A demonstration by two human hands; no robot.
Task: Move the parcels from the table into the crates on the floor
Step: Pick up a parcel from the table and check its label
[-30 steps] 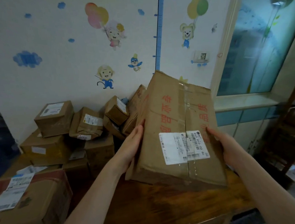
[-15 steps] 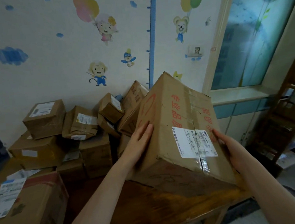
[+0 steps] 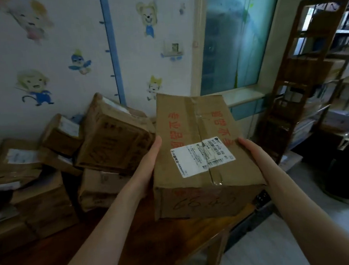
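Observation:
A large cardboard parcel with red characters and a white label is held up over the right end of the wooden table. My left hand holds its left side, thumb along the top edge. My right hand holds its right side, thumb on the top face. The fingers of both hands are hidden behind the box. Several more parcels are piled at the back left of the table against the wall. A dark crate-like thing shows on the floor past the table's right end, partly hidden by the parcel.
A tall wooden shelf stands to the right, with stacked goods behind it. A dark bulky object sits on the floor at its foot. Light floor shows at the lower right. A table leg stands below the parcel.
The parcel has come off the table and swung right, its top now level. Both hands moved with it, and the view has turned right toward the shelf and floor.

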